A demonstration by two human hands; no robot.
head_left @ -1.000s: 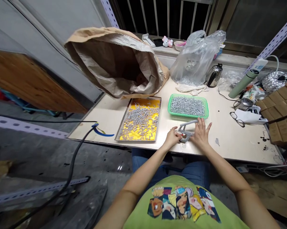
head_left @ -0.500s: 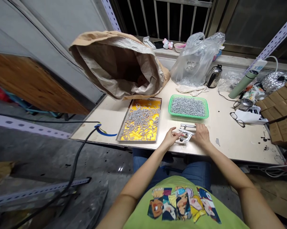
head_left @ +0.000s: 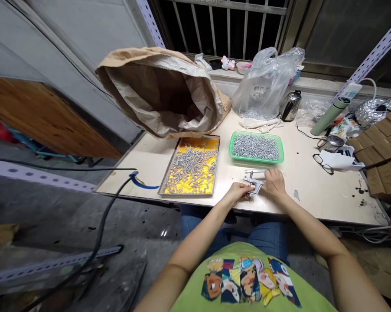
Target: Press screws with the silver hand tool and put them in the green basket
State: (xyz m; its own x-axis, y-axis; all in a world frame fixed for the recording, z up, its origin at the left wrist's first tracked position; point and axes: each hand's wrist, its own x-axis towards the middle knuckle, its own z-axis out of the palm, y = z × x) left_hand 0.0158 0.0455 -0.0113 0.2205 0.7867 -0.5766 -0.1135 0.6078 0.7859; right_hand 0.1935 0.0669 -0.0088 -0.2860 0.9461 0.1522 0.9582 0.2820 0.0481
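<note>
My right hand [head_left: 275, 183] is closed around the handle end of a silver metal hand-press tool [head_left: 257, 185], held low over the table near its front edge. The tool has a straight upper arm, a spring and a curved lower frame. At its left end, my left hand [head_left: 237, 191] pinches with thumb and forefinger near a small red part; whatever lies between those fingers is too small to make out. Just beyond the tool stands a green plastic basket [head_left: 256, 160] full of small metal pins. To its left, a shallow tray [head_left: 185, 194] holds more pins scattered over a yellow lining.
A large open paper sack [head_left: 130, 86] leans behind the tray. At the back stand a clear plastic bag [head_left: 257, 93], a steel pot [head_left: 290, 106] and a green flask [head_left: 330, 116]. Glasses [head_left: 324, 164] and stacked small cartons [head_left: 380, 151] are on the right. A cable [head_left: 109, 203] crosses the left side.
My left hand has shifted slightly right and down, its fingertips now closer to the tool's jaw. The right hand keeps its grip on the tool.
</note>
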